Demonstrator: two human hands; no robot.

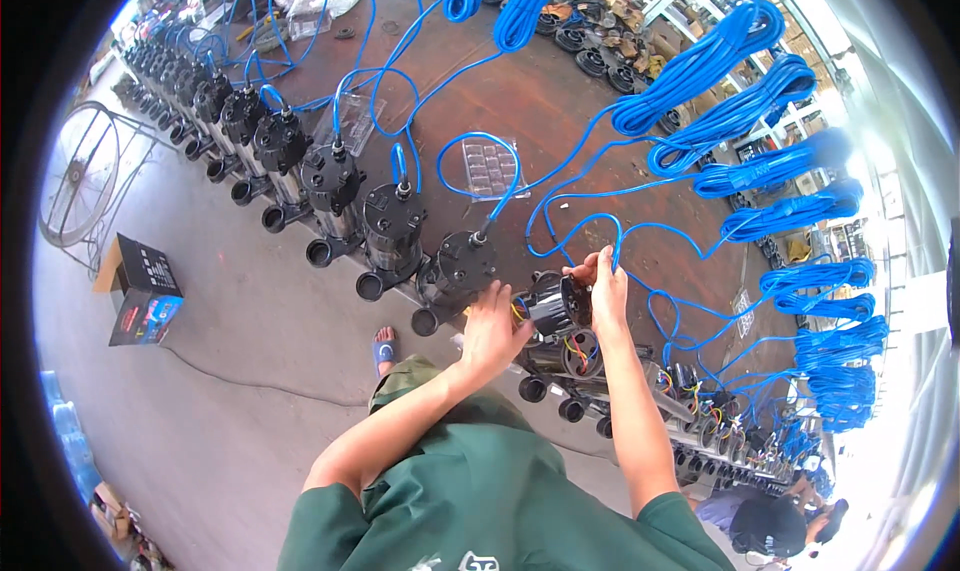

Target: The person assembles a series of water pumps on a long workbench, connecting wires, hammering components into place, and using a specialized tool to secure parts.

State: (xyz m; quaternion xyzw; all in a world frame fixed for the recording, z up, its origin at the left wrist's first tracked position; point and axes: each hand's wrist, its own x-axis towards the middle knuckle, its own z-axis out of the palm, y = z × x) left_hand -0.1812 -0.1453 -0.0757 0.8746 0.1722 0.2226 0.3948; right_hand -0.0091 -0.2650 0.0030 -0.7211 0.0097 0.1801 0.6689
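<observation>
A black pump cover (553, 306) with a blue cable is tilted on its side above an open pump (578, 354), whose coloured wires show inside. My right hand (606, 296) is closed at the cover's right side, where the blue cable (615, 243) rises past my fingers. On the other side, my left hand (490, 333) has its fingers stretched out and its thumb apart. Its fingertips are near yellow wires (519, 308) and next to a neighbouring closed pump (464, 261). Part of the left hand is blurred, and the grip under my right fingers is hidden.
A row of pumps (331, 181) runs to the far left; open ones (715, 433) continue to the lower right. Coiled blue cables (700, 66) lie across the brown surface (440, 106). A box (146, 289) stands on the floor. Another person (768, 524) is at lower right.
</observation>
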